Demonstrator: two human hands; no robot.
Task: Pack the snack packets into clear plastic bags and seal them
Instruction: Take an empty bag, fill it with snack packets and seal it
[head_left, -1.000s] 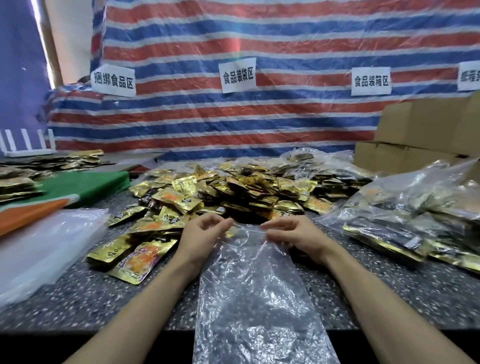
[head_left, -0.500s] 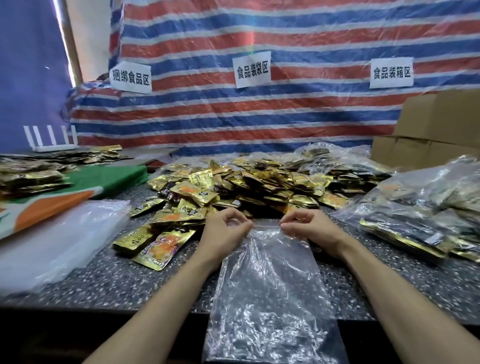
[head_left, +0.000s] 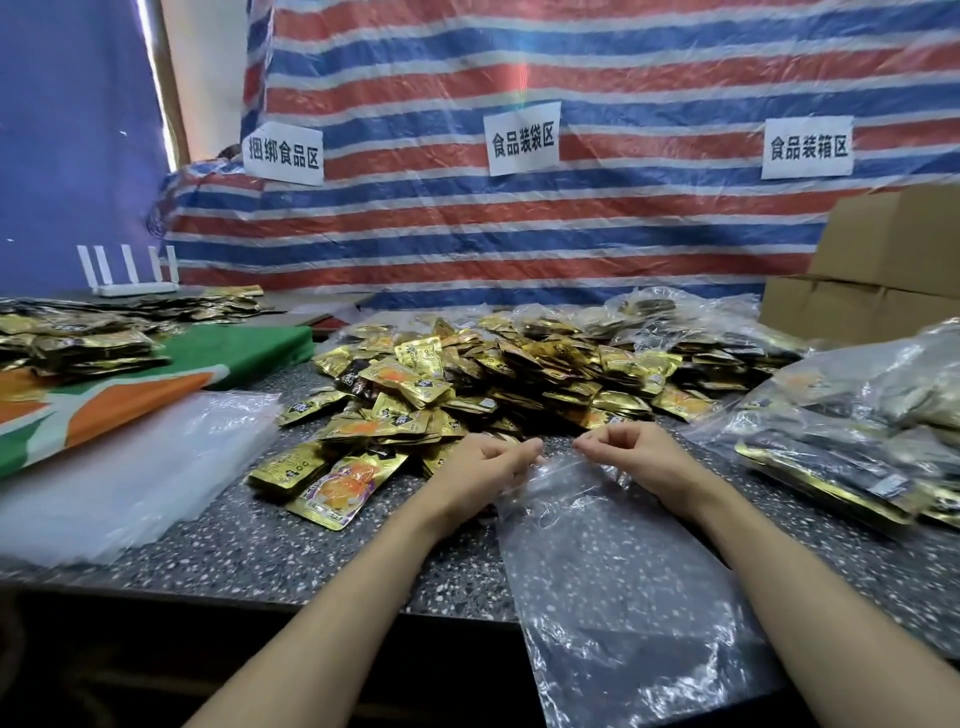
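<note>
Speckled dark stone forms the table (head_left: 311, 561), whose near edge runs across the bottom of the view. A clear plastic bag (head_left: 613, 571) lies flat on it between the two forearms, its lower end drooping over that edge. At the bag's far end, the left hand (head_left: 483, 467) and right hand (head_left: 644, 457) sit close together, fingers (head_left: 527, 447) curled, each pinching the bag's mouth between thumb and forefinger.

Just beyond the hands, a heap of gold snack packets (head_left: 493, 374) spreads over the middle of the table, a few lying loose beside the left wrist. To the left lies a stack of empty bags (head_left: 130, 467), partly on a green and orange cloth (head_left: 156, 384) that also carries more packets. To the right, filled bags (head_left: 857, 426) are piled, with cardboard boxes (head_left: 883, 260) behind them. A white router (head_left: 132, 270) stands at the far left. A red, white and blue striped tarp (head_left: 519, 234) hangs at the back, with three paper signs (head_left: 522, 137) stuck on it.
</note>
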